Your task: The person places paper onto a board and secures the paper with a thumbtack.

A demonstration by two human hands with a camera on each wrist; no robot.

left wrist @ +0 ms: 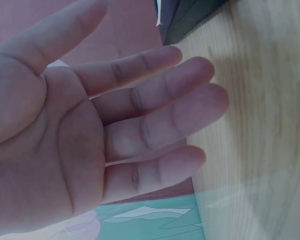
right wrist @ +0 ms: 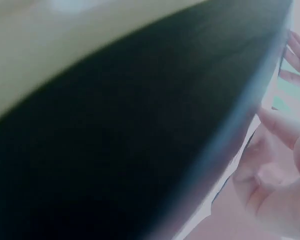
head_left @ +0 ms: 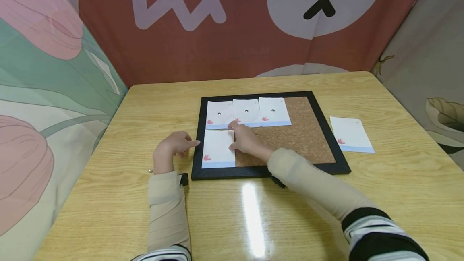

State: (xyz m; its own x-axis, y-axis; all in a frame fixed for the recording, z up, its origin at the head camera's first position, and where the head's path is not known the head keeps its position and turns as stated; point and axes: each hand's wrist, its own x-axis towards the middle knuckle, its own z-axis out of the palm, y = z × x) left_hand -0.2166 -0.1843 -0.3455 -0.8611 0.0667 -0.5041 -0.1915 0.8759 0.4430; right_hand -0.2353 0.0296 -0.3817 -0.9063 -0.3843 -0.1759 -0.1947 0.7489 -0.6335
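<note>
A black-framed cork board (head_left: 304,144) lies on the table. Three white cards with a blue bottom band, the left card (head_left: 219,120), the middle card (head_left: 250,116) and the right card (head_left: 274,115), sit side by side at its top, each with a silver pushpin in it. Below the left one lies a lower card (head_left: 218,148) without a visible pin. My right hand (head_left: 248,139) reaches over the cork, thumb and fingertips spread along that card's right edge. Just left of the frame, my left hand (head_left: 174,146) holds nothing, its palm and loosely extended fingers (left wrist: 180,115) showing in the left wrist view.
Right of the board, another white card (head_left: 351,134) lies on the wooden table (head_left: 224,220). A small silver pushpin (head_left: 150,170) is on the table beside my left wrist. Printed fabric (head_left: 235,51) hangs behind the table's far edge.
</note>
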